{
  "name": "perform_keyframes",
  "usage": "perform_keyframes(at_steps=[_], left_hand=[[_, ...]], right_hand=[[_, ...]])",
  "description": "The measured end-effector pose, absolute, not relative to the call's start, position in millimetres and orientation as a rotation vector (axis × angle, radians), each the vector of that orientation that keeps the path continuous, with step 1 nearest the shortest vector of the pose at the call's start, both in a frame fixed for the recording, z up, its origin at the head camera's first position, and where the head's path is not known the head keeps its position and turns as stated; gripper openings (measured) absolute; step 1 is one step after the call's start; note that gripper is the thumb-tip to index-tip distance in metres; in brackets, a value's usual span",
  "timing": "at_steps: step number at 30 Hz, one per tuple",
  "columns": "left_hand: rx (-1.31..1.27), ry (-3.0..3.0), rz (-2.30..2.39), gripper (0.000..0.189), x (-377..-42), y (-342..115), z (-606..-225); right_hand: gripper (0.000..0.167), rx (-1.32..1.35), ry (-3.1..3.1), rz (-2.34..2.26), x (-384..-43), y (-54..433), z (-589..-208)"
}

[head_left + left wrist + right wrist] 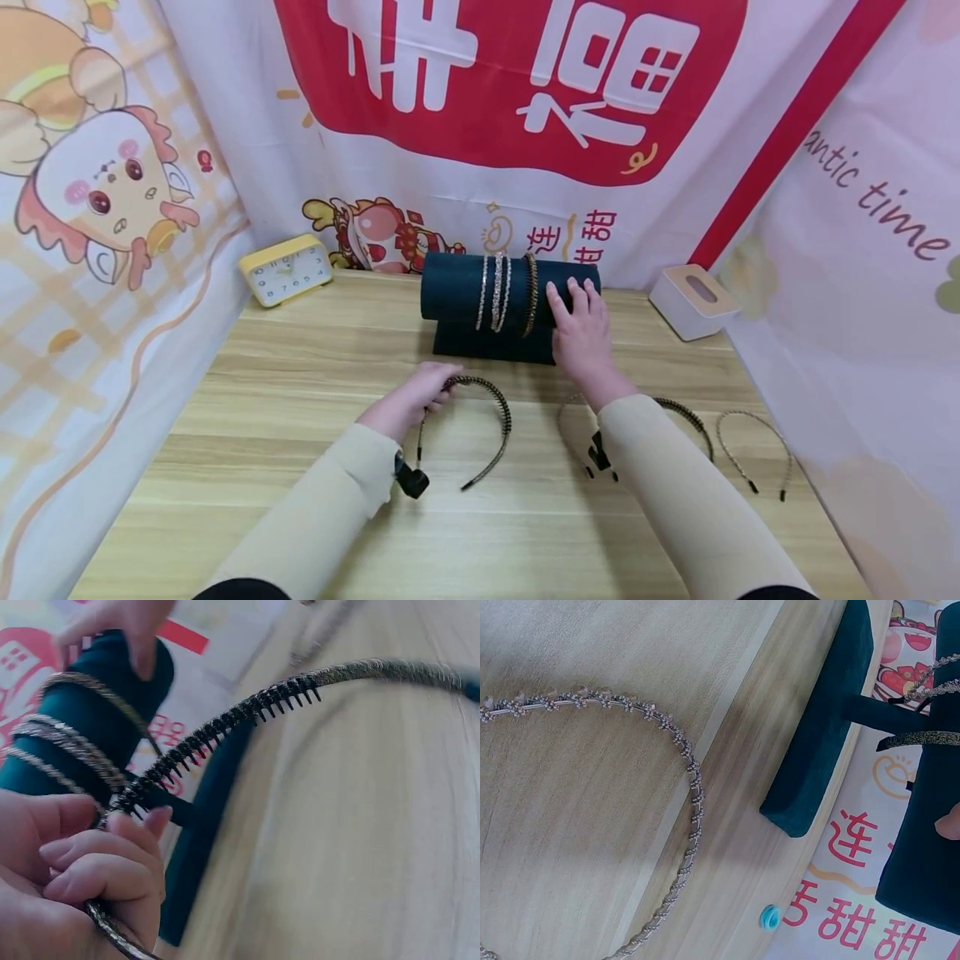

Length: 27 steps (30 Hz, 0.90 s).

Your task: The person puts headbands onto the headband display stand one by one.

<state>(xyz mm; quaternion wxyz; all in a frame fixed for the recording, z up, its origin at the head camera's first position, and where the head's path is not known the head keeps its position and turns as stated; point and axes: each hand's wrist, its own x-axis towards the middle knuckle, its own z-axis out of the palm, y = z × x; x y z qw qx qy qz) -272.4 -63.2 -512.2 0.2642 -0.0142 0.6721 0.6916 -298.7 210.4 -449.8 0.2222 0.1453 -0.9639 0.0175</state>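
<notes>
We hold the dark headband (507, 417) with our left hand (415, 397), fingers pinching one side near its top; its arch faces 12 o'clock and its tips 6, above or on the bench (285, 392). From those fingers the dark green roll (452, 287) lies toward 1 o'clock, its long axis running 9 to 3. Our right hand (583, 337), fingers spread, touches its 3 o'clock end.

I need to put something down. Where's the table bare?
Bare table: between the clock and the stand, and left of the left sleeve. Crowded: the right front, where headbands lie both sides of the right sleeve.
</notes>
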Motion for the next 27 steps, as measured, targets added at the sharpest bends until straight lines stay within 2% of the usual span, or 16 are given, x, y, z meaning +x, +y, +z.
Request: perform_keyframes(at_steps=[4, 11, 18, 21, 27], left_hand=[[0.005, 1.711, 1.947, 0.044, -267, -84, -499], [0.170, 1.428, 2.128, 0.017, -252, -130, -484], [0.410, 1.538, 2.184, 0.022, -237, -178, -476], [0.323, 1.604, 2.285, 0.021, -233, -190, -474], [-0.074, 1.810, 2.492, 0.016, -238, -185, -461]], right_hand=[[0.076, 0.394, -2.676, 0.059, -299, 210, -449], [0.076, 0.390, -2.684, 0.060, -298, 210, -449], [0.075, 0.394, -2.670, 0.053, -299, 208, -449], [0.075, 0.390, -2.669, 0.051, -300, 208, -450], [0.074, 0.389, -2.643, 0.044, -301, 209, -452]])
